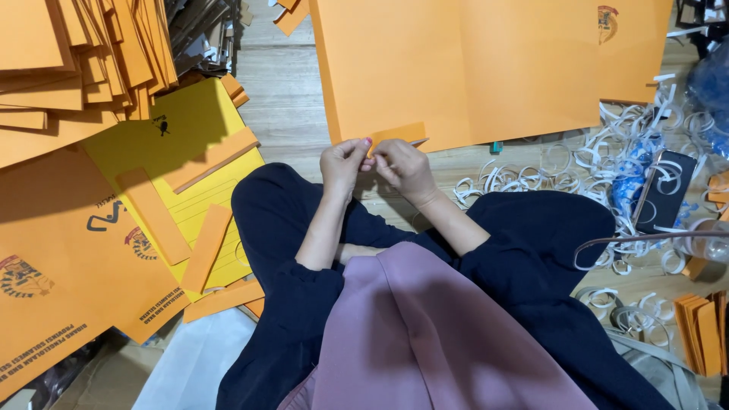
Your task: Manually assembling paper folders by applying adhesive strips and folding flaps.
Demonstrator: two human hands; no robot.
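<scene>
**A:** State the position of both hands.

**B:** Left hand point(343, 162) and right hand point(404, 168) meet at centre, above the person's crossed legs. Both pinch the near edge of a small orange flap point(398, 134). Fingertips of the two hands touch or nearly touch; fingers are curled, not spread.

**A:** Location of the flap?

**B:** It hangs at the near edge of a large orange paper sheet point(471, 64), which lies flat on the wooden floor point(281, 99) on the far side of the hands.

**A:** Is anything peeled from the flap?

**B:** Cannot tell; the fingers cover that area.

**A:** Surrounding items?

**B:** Far left: a stack of orange sheets point(68, 61). Left: a yellow sheet point(182, 129) with loose orange strips point(205, 247) lying on it, and more printed orange sheets nearer. Right: a scatter of curled white backing strips point(592, 163), with a dark phone point(664, 190) lying among them. Near right: a small pile of orange strips point(702, 330).
</scene>
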